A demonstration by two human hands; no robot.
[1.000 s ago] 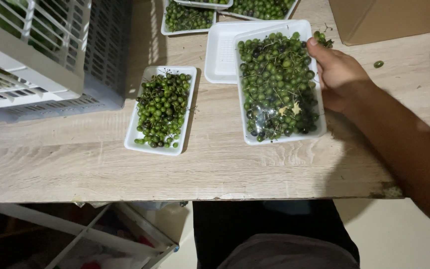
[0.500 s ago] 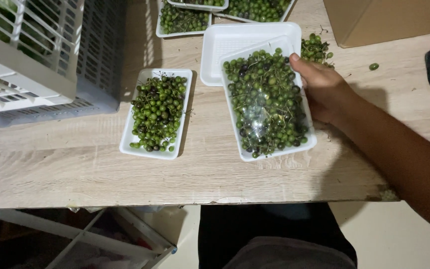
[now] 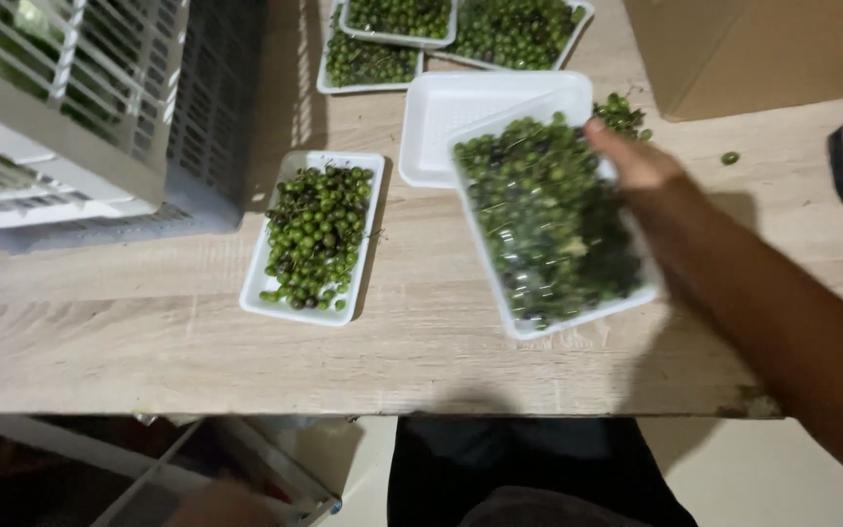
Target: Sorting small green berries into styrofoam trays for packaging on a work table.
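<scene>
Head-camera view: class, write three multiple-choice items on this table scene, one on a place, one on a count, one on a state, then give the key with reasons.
1. Where does the empty white tray lie?
A. partly under the wrapped tray
B. on the crate
C. on the floor

2. How many trays in view hold green berries?
A. two
B. five
C. eight

3. What is the right hand doing?
A. resting flat on bare wood
B. gripping the wrapped tray's far edge
C. lifting the cardboard box

Key: A, the wrapped tray overlaps it; B, two near, three at the far edge; B, fingers lie on its rim.
</scene>
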